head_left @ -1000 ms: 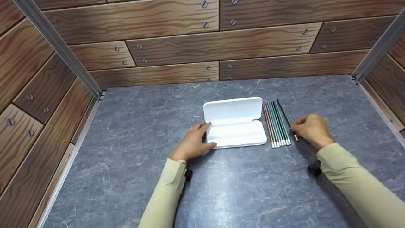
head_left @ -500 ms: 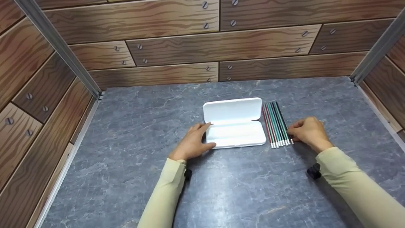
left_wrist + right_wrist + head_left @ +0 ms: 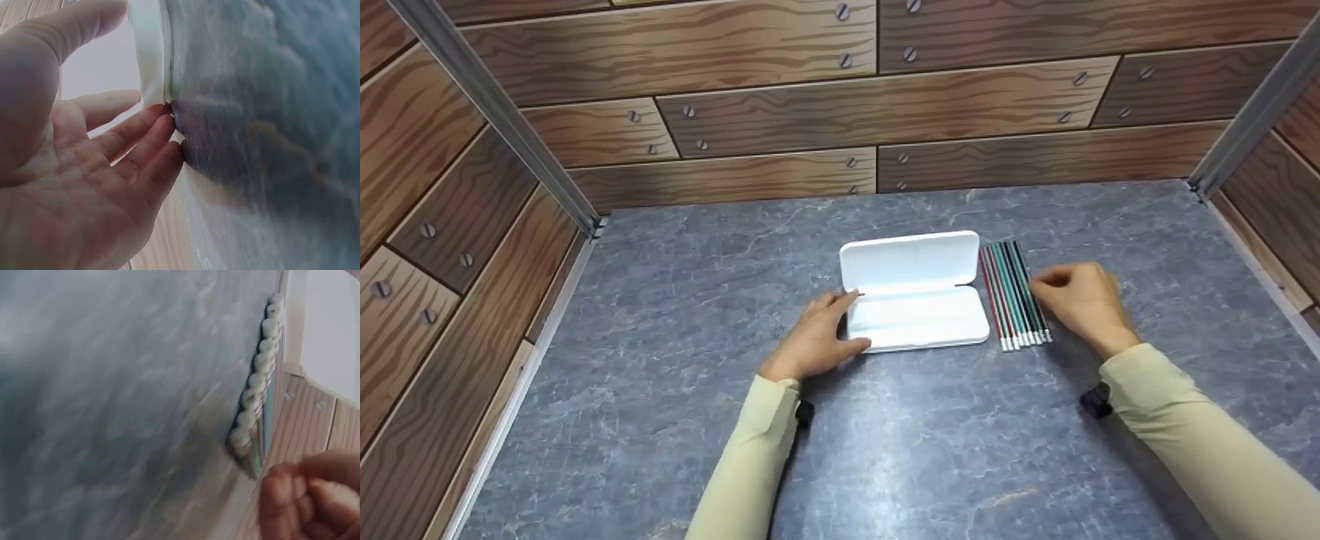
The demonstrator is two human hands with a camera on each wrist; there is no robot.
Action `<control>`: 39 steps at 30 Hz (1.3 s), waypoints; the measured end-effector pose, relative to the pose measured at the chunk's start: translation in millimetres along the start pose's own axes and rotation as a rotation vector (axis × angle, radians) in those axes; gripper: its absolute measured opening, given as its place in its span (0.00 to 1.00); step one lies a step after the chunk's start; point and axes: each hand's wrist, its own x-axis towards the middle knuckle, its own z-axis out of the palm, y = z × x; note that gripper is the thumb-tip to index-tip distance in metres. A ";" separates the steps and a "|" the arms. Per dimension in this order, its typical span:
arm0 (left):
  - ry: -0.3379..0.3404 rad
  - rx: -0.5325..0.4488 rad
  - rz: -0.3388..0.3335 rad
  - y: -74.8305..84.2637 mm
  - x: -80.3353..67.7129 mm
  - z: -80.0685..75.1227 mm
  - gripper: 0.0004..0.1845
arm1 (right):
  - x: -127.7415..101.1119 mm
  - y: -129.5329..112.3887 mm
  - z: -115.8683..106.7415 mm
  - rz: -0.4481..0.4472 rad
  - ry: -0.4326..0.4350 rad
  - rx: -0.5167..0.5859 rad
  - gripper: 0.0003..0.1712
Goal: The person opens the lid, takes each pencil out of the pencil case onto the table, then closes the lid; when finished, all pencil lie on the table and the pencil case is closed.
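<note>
A white pencil case [image 3: 915,322] lies with its lid [image 3: 911,261] raised and nothing inside. My left hand [image 3: 814,341] spans its left end, the thumb at the front corner and the index finger by the hinge. Extended left-hand fingers [image 3: 140,146] touch the case's end in the left wrist view. Right of the case, several red, green and black pencils [image 3: 1012,300] lie side by side, white erasers [image 3: 257,381] toward me. My right hand [image 3: 1084,304] has curled fingers, thumb and index tips together right at the outermost black pencil; no pencil shows between them.
The grey marbled tabletop [image 3: 660,337] stretches around the case. Wood-patterned panels [image 3: 780,120] wall the back and both sides, with metal posts [image 3: 510,112] at the corners.
The black pencil that my right hand pinched apart from the row now lies against it. My right hand has slid slightly up along the pencils. The left hand and case stay put.
</note>
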 end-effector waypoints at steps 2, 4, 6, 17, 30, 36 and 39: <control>-0.002 0.005 -0.007 0.3 -0.2 -0.5 0.45 | 1.2 -10.9 6.3 -0.092 0.015 0.035 0.13; -0.002 0.008 -0.008 0.3 0.2 -0.7 0.45 | 3.0 -22.5 13.4 -0.155 -0.040 0.132 0.13; 0.006 0.006 -0.004 0.2 0.0 -0.7 0.45 | 5.4 -33.9 21.2 -0.195 -0.130 0.252 0.14; 0.006 0.009 0.001 0.5 -1.4 -0.4 0.45 | 14.2 -54.5 63.4 -0.354 -0.475 0.233 0.14; 0.001 0.009 -0.010 1.8 1.2 -2.8 0.45 | 25.3 -70.4 67.4 -0.376 -0.632 0.060 0.11; -0.007 0.005 -0.030 2.9 -0.1 -0.6 0.45 | 22.0 -74.2 71.3 -0.380 -0.623 0.062 0.12; -0.010 0.013 -0.034 3.4 -0.2 -0.6 0.45 | 21.5 -74.4 72.3 -0.393 -0.608 0.054 0.11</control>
